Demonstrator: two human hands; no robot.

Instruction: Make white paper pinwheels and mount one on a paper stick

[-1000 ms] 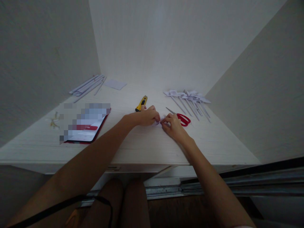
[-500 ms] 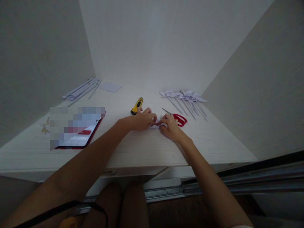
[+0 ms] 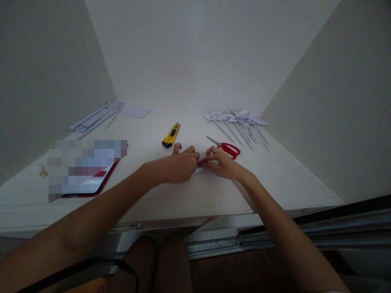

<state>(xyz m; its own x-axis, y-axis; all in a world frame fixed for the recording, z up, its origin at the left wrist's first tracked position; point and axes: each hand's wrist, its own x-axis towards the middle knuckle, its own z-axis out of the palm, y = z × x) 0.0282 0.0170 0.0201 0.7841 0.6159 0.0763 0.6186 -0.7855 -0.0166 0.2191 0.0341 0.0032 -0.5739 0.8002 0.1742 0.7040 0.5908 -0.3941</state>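
Note:
Between my hands, just above the white tabletop [image 3: 183,199], is a small piece of white paper [image 3: 200,169], mostly covered by fingers. My left hand [image 3: 183,165] pinches its left side, with the thumb and fingertips drawn together. From the other side my right hand [image 3: 221,162] grips the paper, its fingertips meeting those of the left. Scissors with red handles [image 3: 230,150] lie right behind my right hand, blades pointing to the back left. A yellow utility knife [image 3: 171,135] rests behind my left hand, apart from it.
Several white paper pinwheels on sticks [image 3: 241,120] lie at the back right. Rolled paper sticks [image 3: 99,116] and a flat paper sheet [image 3: 136,111] are at the back left. A tablet in a red case [image 3: 88,179], partly pixelated, lies at left. Walls enclose three sides.
My hands have shifted slightly nearer, and the fingers have changed their grip on the paper, showing more of it. The view has moved a little; the tools and pinwheels lie where they were.

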